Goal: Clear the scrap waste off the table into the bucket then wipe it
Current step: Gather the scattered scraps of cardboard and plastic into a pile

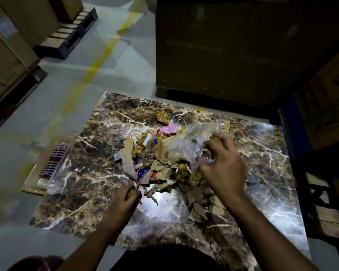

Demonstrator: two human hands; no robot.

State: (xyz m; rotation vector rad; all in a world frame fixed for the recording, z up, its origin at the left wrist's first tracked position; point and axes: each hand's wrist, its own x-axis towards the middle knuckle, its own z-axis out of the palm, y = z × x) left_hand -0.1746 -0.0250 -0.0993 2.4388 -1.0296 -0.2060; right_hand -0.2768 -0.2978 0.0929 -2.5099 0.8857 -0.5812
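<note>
A heap of scrap waste [160, 159] lies in the middle of the brown marble table [98, 145]: torn brown paper, gold foil, pink and blue bits. My left hand [125, 198] grips a strip of brown paper [128, 163] at the heap's near left edge. My right hand [222, 165] is over the heap's right side, its fingers curled round crumpled clear plastic [192, 147]. More brown paper scraps [202, 206] lie under my right forearm. A red curved rim [33, 264], perhaps the bucket, shows at the bottom left corner.
On the floor by the table's left edge lies a flat cardboard piece with a striped cloth [54, 162] and a clear bag [58, 179]. Big cardboard boxes [213, 45] stand behind the table. A pallet [67, 40] is at the far left.
</note>
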